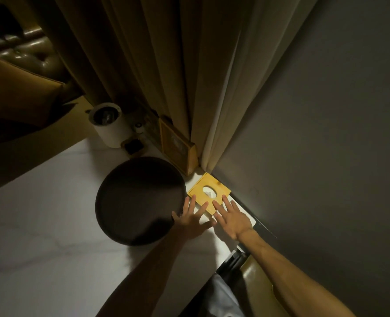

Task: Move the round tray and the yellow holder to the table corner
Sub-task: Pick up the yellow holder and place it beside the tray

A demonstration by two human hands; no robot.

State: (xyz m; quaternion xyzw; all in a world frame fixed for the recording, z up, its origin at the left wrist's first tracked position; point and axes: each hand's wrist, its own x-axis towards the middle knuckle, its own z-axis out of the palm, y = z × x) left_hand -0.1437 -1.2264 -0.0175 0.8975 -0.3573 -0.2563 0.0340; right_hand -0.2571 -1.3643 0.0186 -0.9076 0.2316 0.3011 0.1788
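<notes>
A dark round tray (139, 202) lies flat on the white table (52, 248), close to the corner where the curtain meets the wall. Right of it sits the yellow holder (212, 186), a flat square box with an oval hole showing white tissue. My left hand (193, 219) is spread flat between tray and holder, its fingers apart, fingertips touching the holder's near edge and its side against the tray rim. My right hand (231, 217) is also spread, fingertips resting on the holder's near right edge. Neither hand grips anything.
A white cylindrical container (108, 124) and a small dark square object (133, 146) stand behind the tray. A yellow framed picture (178, 147) leans by the curtain (166, 65). The grey wall (315, 133) bounds the right. A chair back (255, 277) sits near the table edge.
</notes>
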